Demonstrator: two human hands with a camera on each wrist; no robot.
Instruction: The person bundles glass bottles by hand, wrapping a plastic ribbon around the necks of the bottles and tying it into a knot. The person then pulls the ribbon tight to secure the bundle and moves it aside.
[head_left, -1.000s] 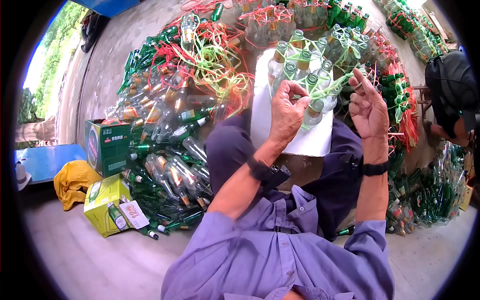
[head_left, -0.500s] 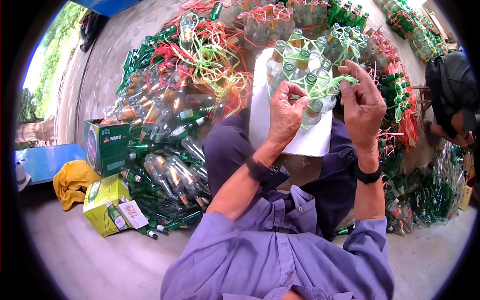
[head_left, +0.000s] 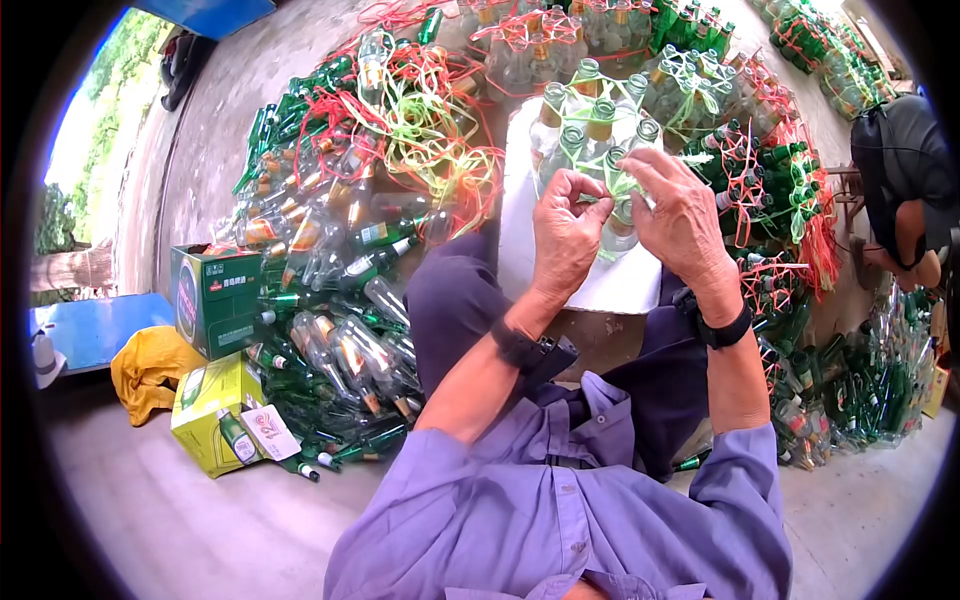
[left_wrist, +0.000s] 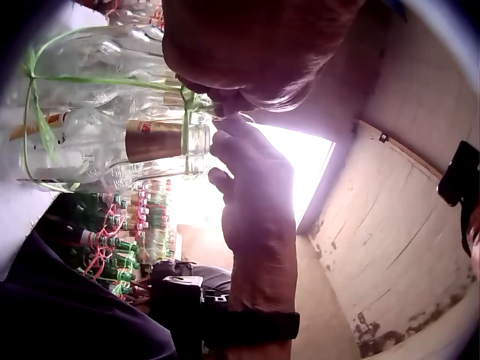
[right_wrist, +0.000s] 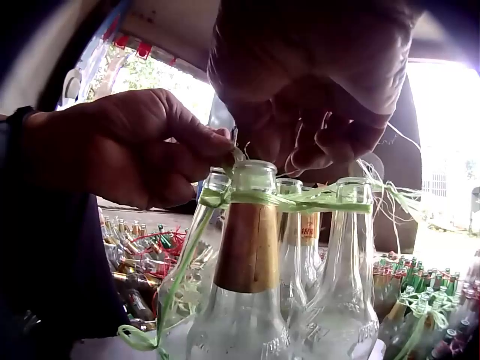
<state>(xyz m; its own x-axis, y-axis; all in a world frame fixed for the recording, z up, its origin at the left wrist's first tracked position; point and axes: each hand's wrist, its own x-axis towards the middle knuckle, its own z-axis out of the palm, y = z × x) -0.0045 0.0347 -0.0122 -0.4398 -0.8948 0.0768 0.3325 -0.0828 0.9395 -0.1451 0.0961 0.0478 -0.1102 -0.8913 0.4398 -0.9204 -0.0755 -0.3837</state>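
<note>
Both hands meet over the bundle of clear bottles [head_left: 556, 112] at the white board's [head_left: 516, 245] far edge. The left hand [head_left: 565, 235] and right hand [head_left: 680, 215] each pinch the green string [right_wrist: 300, 199]. Fingers hide some necks; at least six show.

Two hands are counted, the left hand [head_left: 568, 225] and the right hand [head_left: 680, 215]. In the bundle of clear bottles [head_left: 590, 125] seven mouths can be made out from the head view; what lies under the hands cannot be counted. One green string [right_wrist: 300, 199] is looped round the necks. Two cartons are seen, a dark green box [head_left: 212, 295] and a yellow-green box [head_left: 215, 410], besides one yellow cloth [head_left: 145, 365], one white slab [head_left: 520, 230] and one second person [head_left: 905, 190]. The loose bottles [head_left: 340, 340] are too many to be counted.
</note>
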